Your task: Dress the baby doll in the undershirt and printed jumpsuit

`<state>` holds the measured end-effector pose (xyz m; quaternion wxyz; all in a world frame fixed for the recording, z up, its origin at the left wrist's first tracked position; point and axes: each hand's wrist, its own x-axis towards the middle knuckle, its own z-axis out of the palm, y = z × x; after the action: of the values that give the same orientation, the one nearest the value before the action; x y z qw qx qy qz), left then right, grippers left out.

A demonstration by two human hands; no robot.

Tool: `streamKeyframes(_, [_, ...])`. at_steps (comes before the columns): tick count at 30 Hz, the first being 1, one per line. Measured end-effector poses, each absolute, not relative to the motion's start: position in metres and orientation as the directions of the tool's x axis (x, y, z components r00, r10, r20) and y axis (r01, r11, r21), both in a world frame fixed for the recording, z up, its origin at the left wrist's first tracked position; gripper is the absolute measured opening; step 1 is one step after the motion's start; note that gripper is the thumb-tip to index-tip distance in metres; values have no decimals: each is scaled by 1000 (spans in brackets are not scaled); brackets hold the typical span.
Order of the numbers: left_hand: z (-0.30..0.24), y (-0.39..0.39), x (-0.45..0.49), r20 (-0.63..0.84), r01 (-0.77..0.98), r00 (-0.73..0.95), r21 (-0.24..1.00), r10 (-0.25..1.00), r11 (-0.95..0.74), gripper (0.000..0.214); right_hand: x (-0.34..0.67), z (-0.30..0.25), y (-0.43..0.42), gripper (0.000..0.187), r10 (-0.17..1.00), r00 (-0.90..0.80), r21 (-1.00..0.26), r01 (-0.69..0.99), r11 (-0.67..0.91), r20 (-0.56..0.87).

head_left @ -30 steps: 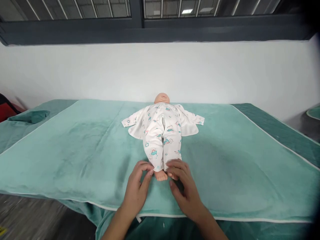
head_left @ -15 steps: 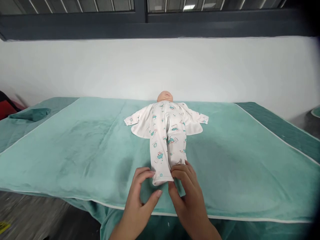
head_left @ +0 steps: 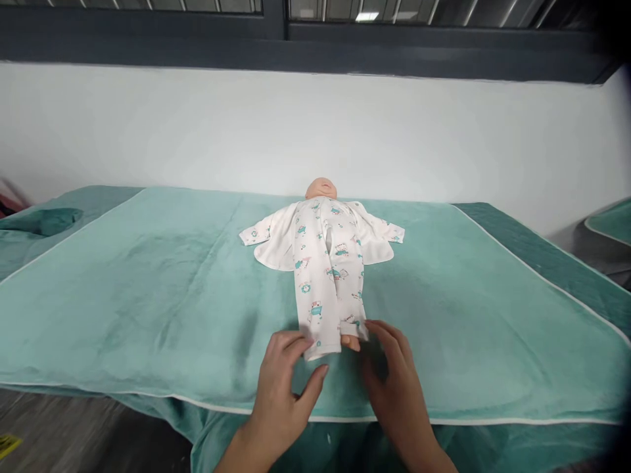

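Note:
A baby doll (head_left: 321,188) lies on its back, its head toward the wall. It wears a white printed jacket (head_left: 276,246) with its front spread to both sides and white printed trousers (head_left: 315,276). My left hand (head_left: 286,387) is open beside the left trouser leg, fingertips touching its cuff and thumb apart. My right hand (head_left: 397,378) is open at the outer edge of the right cuff, with thumb and fingers apart. The doll's foot (head_left: 351,342) pokes out of the right cuff. The left foot is hidden inside its trouser leg.
A green padded cover (head_left: 468,315) with white piping lies under the doll. Behind it rises a white wall (head_left: 197,131) beneath a dark window frame (head_left: 148,46). The cover's front edge hangs above a grey floor (head_left: 73,427).
My right hand has moved away to the right from between the trouser legs, and the doll's foot now shows at the right cuff. The view has shifted slightly.

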<state>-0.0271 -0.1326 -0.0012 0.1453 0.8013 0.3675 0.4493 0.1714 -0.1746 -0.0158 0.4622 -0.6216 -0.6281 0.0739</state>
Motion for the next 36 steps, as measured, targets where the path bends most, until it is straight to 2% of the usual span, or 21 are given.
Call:
streamKeyframes(4, [23,-124,-10,576,547,519,345,632,-763,42,180,-24,-162,24,890,202,-653,746,131,409])
streamKeyframes(7, [34,-114,3,499,590,592,267,633,-762,30,178,-12,-156,10,912,177,-717,678,160,371])
streamKeyframes(10, [36,-108,10,475,593,593,290,650,-752,15,174,6,-162,9,924,150,-813,538,223,353])
streamKeyframes(13, [31,-108,12,499,569,558,351,663,-743,14,171,13,-173,9,917,131,-834,479,274,376])
streamKeyframes(18, [23,-113,10,521,535,520,419,677,-734,8,176,-1,-180,8,923,162,-844,483,234,348])
streamKeyframes(25, [24,-128,5,615,418,516,427,596,-802,21,188,0,-186,14,907,68,-779,542,316,415])
streamKeyframes(28, [21,-126,-3,617,379,483,493,622,-783,15,197,4,-188,14,942,-40,-781,549,299,333])
streamKeyframes(31, [13,-101,-19,591,438,313,604,743,-666,13,214,5,-178,17,969,-134,-830,500,247,207])
streamKeyframes(34, [3,-55,-32,551,621,195,571,811,-537,18,235,4,-145,29,975,70,-839,525,144,211])
streamKeyframes(36, [-2,-20,-35,558,691,266,458,786,-559,24,244,1,-110,20,921,193,-743,656,136,339])
